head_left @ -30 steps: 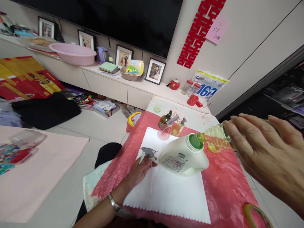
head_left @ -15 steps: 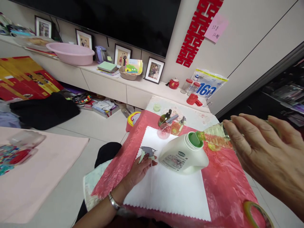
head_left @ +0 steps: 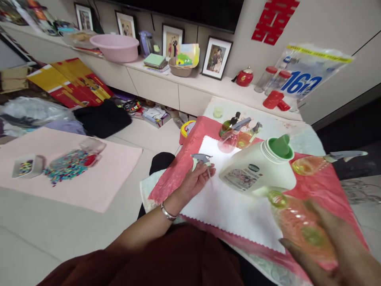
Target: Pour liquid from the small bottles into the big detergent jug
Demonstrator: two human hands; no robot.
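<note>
In my left hand point(head_left: 195, 180) is a spray trigger head point(head_left: 202, 159), grey on top, with its thin dip tube pointing down over the white sheet point(head_left: 238, 214). My right hand point(head_left: 342, 246), smeared by motion, grips a clear plastic bottle point(head_left: 300, 222) at the lower right; the bottle is tilted, its open mouth towards the left. Its contents are hard to make out through the blur. Between the hands stands a large cream jug point(head_left: 256, 167) with a green funnel-like piece point(head_left: 279, 147) in its neck.
Several spray bottles point(head_left: 229, 139) stand behind the jug, and another spray bottle point(head_left: 311, 165) lies right of it on the red cover point(head_left: 321, 186). A pink-topped table point(head_left: 113, 167) with spilled beads point(head_left: 67, 165) is at left. A cabinet point(head_left: 154, 79) runs along the wall.
My right hand has drawn the bottle away from the jug's mouth, down and towards me. My left hand still holds the trigger head. The view has turned left and down.
</note>
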